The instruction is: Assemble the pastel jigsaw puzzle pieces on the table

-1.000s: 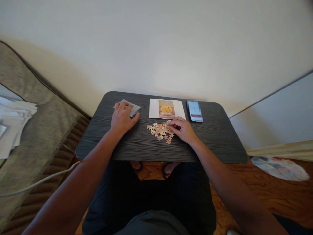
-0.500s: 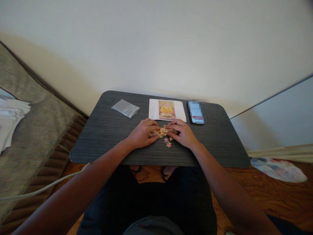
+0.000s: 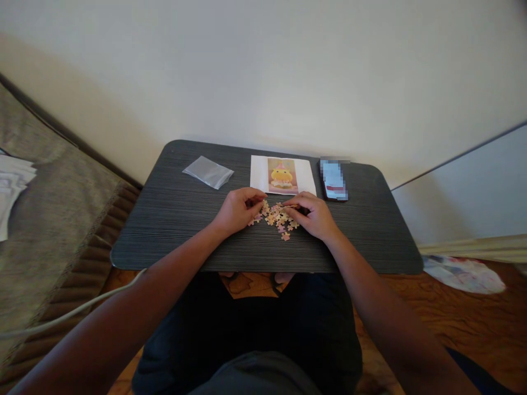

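Note:
A small heap of pink and yellow puzzle pieces [image 3: 278,218] lies in the middle of the dark table [image 3: 173,214]. My left hand [image 3: 236,210] rests at the heap's left edge, fingers curled in on the pieces. My right hand [image 3: 313,215] sits at the heap's right edge, fingers bent over the pieces. What either hand pinches is too small to make out. Just beyond the heap lies a white card with a yellow duck picture [image 3: 282,175].
A clear plastic bag [image 3: 208,171] lies at the table's back left. A phone [image 3: 334,180] lies to the right of the card. A couch with papers [image 3: 12,178] stands at the left, with a white cable [image 3: 69,314] beside it. Crumpled cloth [image 3: 463,272] lies on the wooden floor.
My left hand left the plastic bag and came to the puzzle heap. Both hands now work at the pieces, which look pushed closer together. The view has shifted slightly.

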A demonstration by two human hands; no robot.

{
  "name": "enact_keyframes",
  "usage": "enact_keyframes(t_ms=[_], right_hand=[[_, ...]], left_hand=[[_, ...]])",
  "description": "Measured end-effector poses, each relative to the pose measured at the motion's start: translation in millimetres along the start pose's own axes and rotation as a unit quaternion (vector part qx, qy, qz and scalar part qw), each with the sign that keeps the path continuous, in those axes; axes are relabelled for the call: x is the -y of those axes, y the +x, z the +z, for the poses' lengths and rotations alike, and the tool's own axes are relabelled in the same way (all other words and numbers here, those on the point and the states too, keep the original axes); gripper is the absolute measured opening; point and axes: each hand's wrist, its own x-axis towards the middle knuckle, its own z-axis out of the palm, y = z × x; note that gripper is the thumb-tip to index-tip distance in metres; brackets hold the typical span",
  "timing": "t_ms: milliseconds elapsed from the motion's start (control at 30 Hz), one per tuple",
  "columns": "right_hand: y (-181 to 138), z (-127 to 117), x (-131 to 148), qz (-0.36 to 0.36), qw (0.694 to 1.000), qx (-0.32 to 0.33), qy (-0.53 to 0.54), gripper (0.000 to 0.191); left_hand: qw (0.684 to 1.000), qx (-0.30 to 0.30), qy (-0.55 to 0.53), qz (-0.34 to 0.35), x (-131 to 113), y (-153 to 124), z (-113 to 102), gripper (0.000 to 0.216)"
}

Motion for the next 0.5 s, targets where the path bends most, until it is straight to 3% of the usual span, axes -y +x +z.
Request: enact_keyframes(t_ms=[100,267,500], right_hand=[[-1.5,2.9,-4.0,0.036,0.999,-0.002,0.024,0.027],[-4.3,4.5,-12.5,0.104,0.991,-0.009,0.081,0.034],[-3.7,-6.5,-11.3,0.059,0.997,-0.046,0.027,0.027]], left_hand=[[0.999,0.000,-0.039,-0.034,1.1,4.0,4.6,0.018],[0.999,-0.002,-0.032,-0.021,0.2,0.3,3.4,0.017],[0.997,-0.013,0.031,0.070,-1.4,-3.8,-2.6,0.019]])
